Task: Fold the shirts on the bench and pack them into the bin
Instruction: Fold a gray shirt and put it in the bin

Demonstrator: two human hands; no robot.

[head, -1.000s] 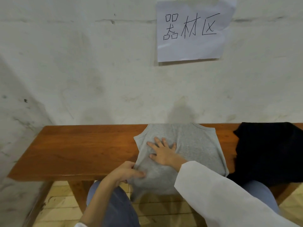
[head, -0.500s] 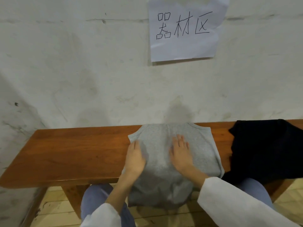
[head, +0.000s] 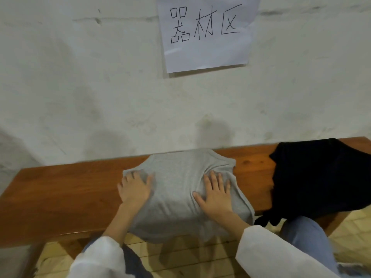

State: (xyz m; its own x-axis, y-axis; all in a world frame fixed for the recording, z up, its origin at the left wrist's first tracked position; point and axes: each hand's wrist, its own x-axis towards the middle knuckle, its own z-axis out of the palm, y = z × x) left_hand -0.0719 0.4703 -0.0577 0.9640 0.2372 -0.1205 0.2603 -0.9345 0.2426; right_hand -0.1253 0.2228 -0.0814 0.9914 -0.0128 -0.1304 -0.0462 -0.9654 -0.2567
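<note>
Where the grey shirt (head: 180,189) spills over the near edge of the bench (head: 60,197), its lower part hangs toward the person's lap, and I cannot tell how much is tucked underneath. The bench runs out of sight on the right. The black garment (head: 313,181) heaped there is cut off too, and it is so dark that its folds do not read; only a strip of it shows, dangling off the front edge.

From the head view, the grey shirt lies in the middle of the bench, neck end toward the wall (head: 80,97). It looks sleeveless, with a stitched band along its right side and creases bunched near the right shoulder. The left hand (head: 134,190) lies flat on the shirt's left edge, fingers straight and spread, its outer side seeming to reach the wood. The right hand (head: 215,195) presses flat on the right half, fingers straight, thumb out. Both wrists come out of white sleeves (head: 271,253). A paper sheet (head: 206,33) with handwritten characters hangs on the wall above, its top cut off.
</note>
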